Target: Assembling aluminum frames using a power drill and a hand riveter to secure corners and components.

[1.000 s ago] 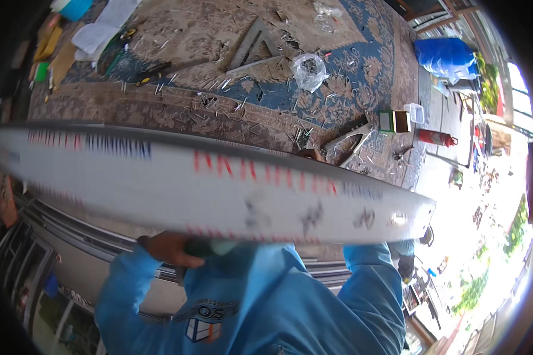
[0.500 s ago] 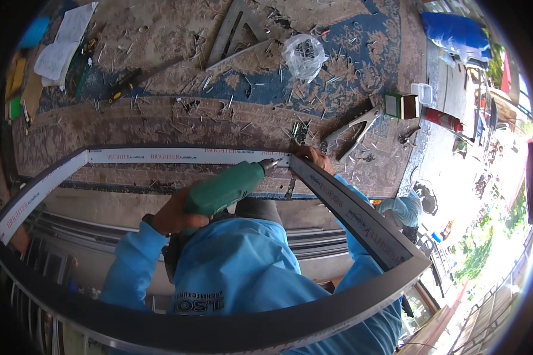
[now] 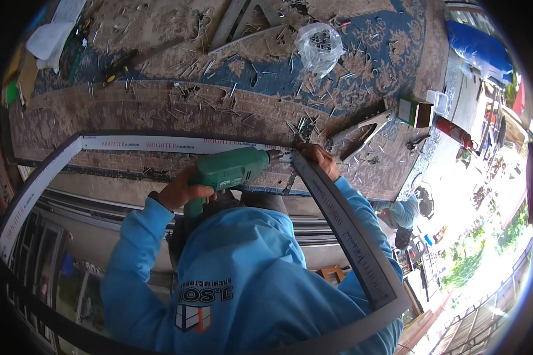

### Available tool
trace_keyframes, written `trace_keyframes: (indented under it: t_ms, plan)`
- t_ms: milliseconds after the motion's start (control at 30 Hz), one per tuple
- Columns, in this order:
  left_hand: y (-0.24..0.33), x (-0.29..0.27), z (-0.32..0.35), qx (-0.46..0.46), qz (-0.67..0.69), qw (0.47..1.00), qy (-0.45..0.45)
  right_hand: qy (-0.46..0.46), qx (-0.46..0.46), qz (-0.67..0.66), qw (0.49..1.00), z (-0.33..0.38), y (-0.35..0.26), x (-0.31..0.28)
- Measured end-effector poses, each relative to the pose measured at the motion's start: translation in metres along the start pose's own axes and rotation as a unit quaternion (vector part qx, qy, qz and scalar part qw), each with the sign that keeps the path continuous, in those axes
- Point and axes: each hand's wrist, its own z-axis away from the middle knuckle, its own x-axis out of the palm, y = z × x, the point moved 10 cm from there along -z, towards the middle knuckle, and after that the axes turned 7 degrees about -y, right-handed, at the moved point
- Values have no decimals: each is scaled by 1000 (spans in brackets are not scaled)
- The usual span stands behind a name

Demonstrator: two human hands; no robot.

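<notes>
My left hand [image 3: 180, 189] is wrapped round the handle of a green power drill [image 3: 231, 167]. The drill lies almost level, its chuck pointing right into a corner of a large rectangular metal frame [image 3: 344, 234]. Whether the bit has entered the metal is hard to make out. My right hand [image 3: 318, 160] grips the frame at that same corner, fingers curled over the outside. White printed film covers the frame's inner faces. The frame's far side rests along the table's near edge, and its other sides reach back around my body.
The carpet-covered table [image 3: 160, 112] is strewn with small metal pins. On it are a metal triangle square [image 3: 237, 26], a clear plastic bag [image 3: 318, 50], an angled metal tool [image 3: 364, 135], a green box [image 3: 414, 112] and a red canister [image 3: 454, 131]. A person [image 3: 403, 213] is beyond, at right.
The drill has swung to a more level angle, its chuck now closer in against the frame's corner. My right hand keeps its hold there. The whole view has shifted and tilted slightly.
</notes>
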Motion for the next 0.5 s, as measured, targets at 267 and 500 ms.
trace_keyframes:
  t_ms: [267,500]
  plan:
    - [-14,-8,3,-9,2,1000,28,-53,-2,22,998,-3,13,12]
    - [-10,-13,4,31,2,996,79,-30,-35,30,998,-2,14,14]
